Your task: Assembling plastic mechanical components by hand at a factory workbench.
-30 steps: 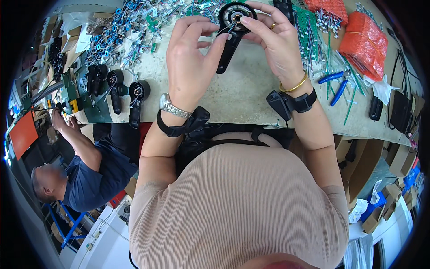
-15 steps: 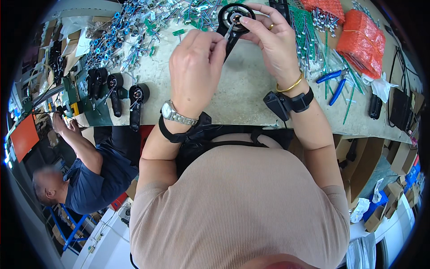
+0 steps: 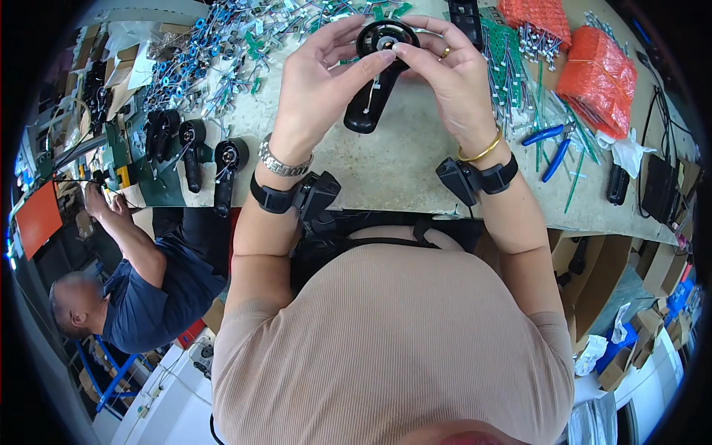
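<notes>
A black handheld fan housing (image 3: 365,111) with a round, ring-shaped head is held up over the far part of the bench, its handle slanting down to the left. My left hand (image 3: 319,81) grips the left side of the head, and my right hand (image 3: 454,78) grips the right side. Both thumbs press near the hub in the middle of the ring, while the other fingers reach around the outside and behind it. A thin white wire with a small connector (image 3: 377,86) lies along the handle.
Three similar black fan housings (image 3: 225,178) lie at the left. Heaps of wired green circuit boards (image 3: 256,48) cover the far side. Blue-handled cutters (image 3: 552,144) and red bubble-wrapped bundles (image 3: 597,78) are at the right. Another person (image 3: 159,271) works at the far left.
My left hand has let go of the thin piece it pinched near the hub and moved up to the head's left side. The handle now shows fully.
</notes>
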A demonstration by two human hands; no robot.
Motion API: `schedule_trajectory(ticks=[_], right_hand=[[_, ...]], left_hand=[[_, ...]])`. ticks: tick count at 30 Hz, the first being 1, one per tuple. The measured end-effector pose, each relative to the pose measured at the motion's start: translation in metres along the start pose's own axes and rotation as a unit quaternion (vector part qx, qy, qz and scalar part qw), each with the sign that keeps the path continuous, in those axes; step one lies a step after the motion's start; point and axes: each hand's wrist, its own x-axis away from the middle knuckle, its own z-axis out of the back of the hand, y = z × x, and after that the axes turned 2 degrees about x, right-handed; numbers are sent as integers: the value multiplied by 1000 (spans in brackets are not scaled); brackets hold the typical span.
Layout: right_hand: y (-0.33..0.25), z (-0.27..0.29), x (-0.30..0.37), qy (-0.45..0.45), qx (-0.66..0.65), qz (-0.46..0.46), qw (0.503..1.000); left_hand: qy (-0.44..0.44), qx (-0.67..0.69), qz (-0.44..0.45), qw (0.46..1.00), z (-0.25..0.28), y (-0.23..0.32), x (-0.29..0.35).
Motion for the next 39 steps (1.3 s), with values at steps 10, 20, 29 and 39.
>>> schedule_trajectory(ticks=[10,20,29,39], right_hand=[[0,-3,0,0,49,18,999],[6,0,-3,-6,55,7,998],[7,4,-4,-22,52,6,998],[4,2,-4,-20,59,-1,998]], left_hand=[[-40,148,110,982,4,-5,-5],[-20,139,113,984,4,-9,-5],[-17,163,133,977,4,-11,-5],[-17,181,161,970,6,-11,-7]])
